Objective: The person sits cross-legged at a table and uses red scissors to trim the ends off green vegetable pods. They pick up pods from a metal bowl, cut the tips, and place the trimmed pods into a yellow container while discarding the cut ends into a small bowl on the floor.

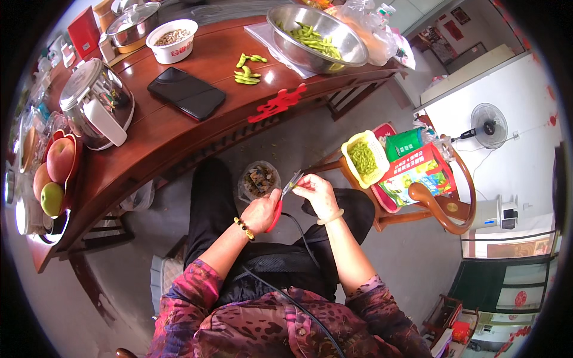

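My left hand (258, 213), with a beaded bracelet at its wrist, grips red-handled scissors (275, 216). The scissor blades point up and away from me, over the gap between my knees. My right hand (317, 193) wears a pale bangle and pinches a small green bean pod (293, 185) between thumb and fingers. That pod sits at the blades; whether they are cutting it cannot be told. Just beyond the left hand, low down, a bin with a clear plastic liner (259, 180) holds scraps.
On the wooden table (179, 134) are a steel bowl (349, 38) of green pods, several loose pods (247, 76), a phone (186, 93), a white tub (172, 50) and a glass kettle (96, 107). At right, a chair (468, 179) bears a yellow basket (365, 157) of pods and bags (416, 172).
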`<state>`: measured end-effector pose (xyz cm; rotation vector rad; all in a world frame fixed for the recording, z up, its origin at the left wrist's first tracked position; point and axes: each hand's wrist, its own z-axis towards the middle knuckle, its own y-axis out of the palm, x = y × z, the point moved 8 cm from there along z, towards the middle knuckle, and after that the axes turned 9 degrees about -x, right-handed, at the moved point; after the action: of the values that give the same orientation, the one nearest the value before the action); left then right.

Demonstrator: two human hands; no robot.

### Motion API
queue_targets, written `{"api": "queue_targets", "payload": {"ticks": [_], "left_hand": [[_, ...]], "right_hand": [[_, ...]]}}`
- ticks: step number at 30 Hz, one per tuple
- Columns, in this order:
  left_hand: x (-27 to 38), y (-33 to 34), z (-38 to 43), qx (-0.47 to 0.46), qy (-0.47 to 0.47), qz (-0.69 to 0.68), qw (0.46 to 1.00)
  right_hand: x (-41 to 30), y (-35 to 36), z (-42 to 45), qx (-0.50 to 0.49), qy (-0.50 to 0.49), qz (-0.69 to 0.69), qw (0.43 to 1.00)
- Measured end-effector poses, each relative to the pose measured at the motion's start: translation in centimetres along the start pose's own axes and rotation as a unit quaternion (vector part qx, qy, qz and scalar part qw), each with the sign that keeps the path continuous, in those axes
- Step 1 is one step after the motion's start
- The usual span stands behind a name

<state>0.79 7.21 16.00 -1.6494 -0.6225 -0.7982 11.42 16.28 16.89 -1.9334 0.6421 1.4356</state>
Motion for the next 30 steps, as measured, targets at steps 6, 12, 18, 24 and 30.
{"api": "queue_targets", "payload": {"ticks": [6,12,18,24,30], "left_hand": [[-2.7,1.6,1.1,-0.011,-0.028,-0.062,0.998],[-15.4,6.5,2.0,0.038,-0.06,-0.367,0.928],[-16.2,6.9,2.3,-0.003,-0.149,-0.313,0.938],[-15.8,5.8,2.1,0.004,-0.154,-0.135,0.979],[-16.0,6.6,2.3,-0.026,-0.144,-0.097,0.984]], "right_hand": [[0.7,-1.8,0.7,0.01,0.007,-0.036,0.999],[10.1,-13.1,3.9,0.088,0.063,0.466,0.878],[9.1,-19.0,5.2,0.284,0.065,0.663,0.689],[-15.0,-2.3,11.0,0.067,-0.151,0.064,0.984],[-21.5,2.4,19.4,0.148,-0.316,-0.38,0.857]]}}
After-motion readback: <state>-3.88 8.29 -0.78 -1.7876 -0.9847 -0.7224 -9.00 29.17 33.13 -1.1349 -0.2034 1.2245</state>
